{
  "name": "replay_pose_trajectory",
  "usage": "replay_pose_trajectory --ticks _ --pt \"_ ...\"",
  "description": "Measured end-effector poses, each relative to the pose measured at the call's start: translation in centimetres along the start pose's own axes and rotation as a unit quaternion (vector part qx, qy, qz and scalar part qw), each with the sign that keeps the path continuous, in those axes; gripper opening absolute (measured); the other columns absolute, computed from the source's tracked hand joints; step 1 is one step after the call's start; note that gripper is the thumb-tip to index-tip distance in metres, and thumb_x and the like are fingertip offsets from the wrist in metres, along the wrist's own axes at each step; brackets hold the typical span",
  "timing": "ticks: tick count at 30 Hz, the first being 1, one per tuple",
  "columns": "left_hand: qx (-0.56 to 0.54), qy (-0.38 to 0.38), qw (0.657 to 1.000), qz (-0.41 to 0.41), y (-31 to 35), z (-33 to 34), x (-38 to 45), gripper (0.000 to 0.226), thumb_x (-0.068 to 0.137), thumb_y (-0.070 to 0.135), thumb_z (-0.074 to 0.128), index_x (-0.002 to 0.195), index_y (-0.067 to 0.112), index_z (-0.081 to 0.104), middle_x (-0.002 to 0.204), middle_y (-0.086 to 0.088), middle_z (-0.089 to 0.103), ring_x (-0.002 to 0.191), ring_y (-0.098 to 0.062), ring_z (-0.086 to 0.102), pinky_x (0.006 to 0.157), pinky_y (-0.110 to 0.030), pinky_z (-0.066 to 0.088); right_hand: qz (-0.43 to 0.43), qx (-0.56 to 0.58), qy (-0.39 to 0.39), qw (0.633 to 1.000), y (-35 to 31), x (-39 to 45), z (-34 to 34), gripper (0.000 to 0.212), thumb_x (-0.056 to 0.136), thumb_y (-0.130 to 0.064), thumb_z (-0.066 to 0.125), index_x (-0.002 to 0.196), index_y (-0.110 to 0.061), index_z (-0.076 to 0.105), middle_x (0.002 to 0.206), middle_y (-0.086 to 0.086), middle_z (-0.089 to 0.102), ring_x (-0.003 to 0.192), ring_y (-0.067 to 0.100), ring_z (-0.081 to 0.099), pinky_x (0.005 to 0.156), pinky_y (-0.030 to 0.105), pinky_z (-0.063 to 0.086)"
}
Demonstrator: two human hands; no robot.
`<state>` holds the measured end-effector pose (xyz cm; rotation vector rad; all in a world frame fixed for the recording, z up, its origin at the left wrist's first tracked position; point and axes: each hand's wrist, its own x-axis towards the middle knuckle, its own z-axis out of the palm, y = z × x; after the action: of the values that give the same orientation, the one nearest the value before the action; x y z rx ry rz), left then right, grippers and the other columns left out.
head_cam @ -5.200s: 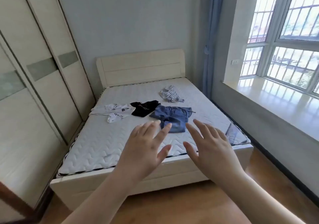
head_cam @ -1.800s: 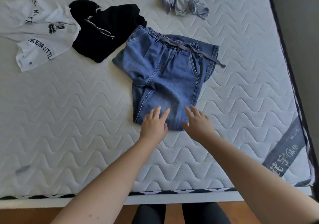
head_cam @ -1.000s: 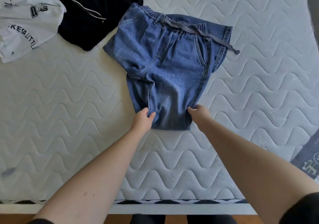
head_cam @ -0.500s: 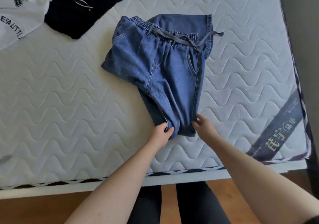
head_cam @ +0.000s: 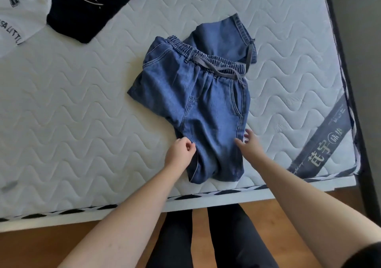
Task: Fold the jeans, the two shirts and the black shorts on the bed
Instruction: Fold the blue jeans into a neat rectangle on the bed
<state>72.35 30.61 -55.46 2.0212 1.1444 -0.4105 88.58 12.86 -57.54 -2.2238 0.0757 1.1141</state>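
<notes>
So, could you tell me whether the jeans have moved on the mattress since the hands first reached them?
Yes. The jeans have been dragged toward the foot edge of the mattress, away from the black shorts.

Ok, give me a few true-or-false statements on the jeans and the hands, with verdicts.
1. The jeans lie on the mattress near its foot edge. True.
2. The left hand lies flat with straight fingers. False: its fingers are curled at the jeans' left edge.
3. The right hand has its fingers spread over the jeans' right side. True.
4. The black shorts lie on top of the jeans. False: they lie apart, toward the upper left, beside the white shirt.
5. The jeans' grey drawstring is visible. True.
</notes>
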Motion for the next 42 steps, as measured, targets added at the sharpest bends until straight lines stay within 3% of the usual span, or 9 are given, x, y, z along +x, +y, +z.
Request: replay_pose_trajectory --ticks 2,7,11,17,25,29,35,39,42 --pt "0.002 0.012 0.998 0.055 1.0 -1.7 2.3 0.011 0.092 0.026 0.06 0.093 0.016 0.064 0.095 -0.005 0.064 0.085 -0.027 0.061 0.077 -0.036 0.05 -0.023 -0.018 0.008 1.0 -1.8 2.0 -0.1 0.062 0.093 -0.027 0.063 0.147 -0.016 0.035 0.143 0.003 0.049 0.12 0.023 0.054 0.103 0.038 0.043" --pt "0.032 0.031 0.991 0.129 4.3 -4.9 8.3 0.028 0.096 0.023 0.054 0.122 0.018 0.062 0.119 -0.004 0.061 0.103 -0.025 0.06 0.087 -0.033 0.046 -0.063 -0.077 -0.009 0.995 -5.9 6.6 -0.7 0.068 0.097 -0.031 0.057 0.155 -0.021 0.022 0.157 0.005 0.031 0.111 0.024 0.055 0.083 0.025 0.044" --pt "0.092 0.03 0.978 0.185 6.5 -7.1 12.9 0.038 0.099 0.024 0.047 0.137 0.019 0.052 0.138 0.001 0.052 0.118 -0.023 0.054 0.096 -0.036 0.043 -0.149 -0.187 0.019 0.971 -9.2 10.3 -1.0 0.071 0.096 -0.029 0.056 0.155 -0.016 0.019 0.159 0.007 0.023 0.144 0.028 0.027 0.114 0.037 0.028" --pt "0.201 0.031 0.945 0.255 7.8 -9.0 19.2 0.052 0.099 0.023 0.047 0.149 0.017 0.039 0.154 -0.005 0.037 0.142 -0.022 0.032 0.113 -0.042 0.029 -0.191 -0.305 0.073 0.93 -13.8 15.1 -0.6 0.076 0.094 -0.029 0.054 0.156 -0.021 0.011 0.162 0.004 0.015 0.148 0.027 0.014 0.119 0.044 0.013" --pt "0.217 0.091 0.927 0.292 7.8 -10.4 23.5 0.047 0.093 0.018 0.052 0.14 0.014 0.051 0.147 -0.009 0.044 0.139 -0.027 0.037 0.111 -0.045 0.033 -0.242 -0.38 0.165 0.878 -15.4 15.3 0.9 0.022 0.096 -0.029 0.047 0.102 -0.009 0.055 0.106 0.015 0.063 0.101 0.036 0.056 0.087 0.043 0.037" --pt "0.219 0.097 0.93 0.278 8.4 -10.6 25.4 0.044 0.097 0.023 0.048 0.141 0.014 0.048 0.148 -0.007 0.042 0.139 -0.025 0.036 0.111 -0.042 0.03 -0.202 -0.282 0.031 0.937 -16.9 11.0 1.6 0.022 0.1 -0.031 0.044 0.089 -0.013 0.049 0.082 0.012 0.065 0.072 0.035 0.061 0.057 0.036 0.039" --pt "0.214 0.129 0.916 0.313 10.2 -10.3 28.2 0.036 0.1 0.023 0.046 0.132 0.013 0.058 0.139 -0.01 0.053 0.132 -0.029 0.046 0.11 -0.043 0.031 -0.108 -0.154 -0.309 0.932 -18.2 6.4 3.0 0.024 0.1 -0.025 0.044 0.11 -0.015 0.064 0.094 0.002 0.071 0.08 0.017 0.072 0.072 0.031 0.061" --pt "0.24 0.131 0.915 0.297 10.5 -10.6 29.6 0.038 0.101 0.021 0.043 0.138 0.016 0.052 0.146 -0.008 0.047 0.137 -0.029 0.038 0.115 -0.044 0.024 -0.179 -0.209 -0.103 0.956 -18.2 9.7 1.7 0.027 0.1 -0.033 0.046 0.116 -0.024 0.065 0.099 0.0 0.072 0.081 0.017 0.068 0.073 0.031 0.056" --pt "0.27 0.117 0.919 0.263 10.4 -11.7 31.0 0.048 0.102 0.025 0.042 0.15 0.021 0.037 0.156 -0.01 0.032 0.145 -0.03 0.025 0.118 -0.046 0.018 -0.185 -0.212 0.039 0.959 -17.6 14.1 -0.1 0.038 0.097 -0.029 0.051 0.133 -0.017 0.055 0.127 0.009 0.06 0.114 0.028 0.056 0.097 0.037 0.044"
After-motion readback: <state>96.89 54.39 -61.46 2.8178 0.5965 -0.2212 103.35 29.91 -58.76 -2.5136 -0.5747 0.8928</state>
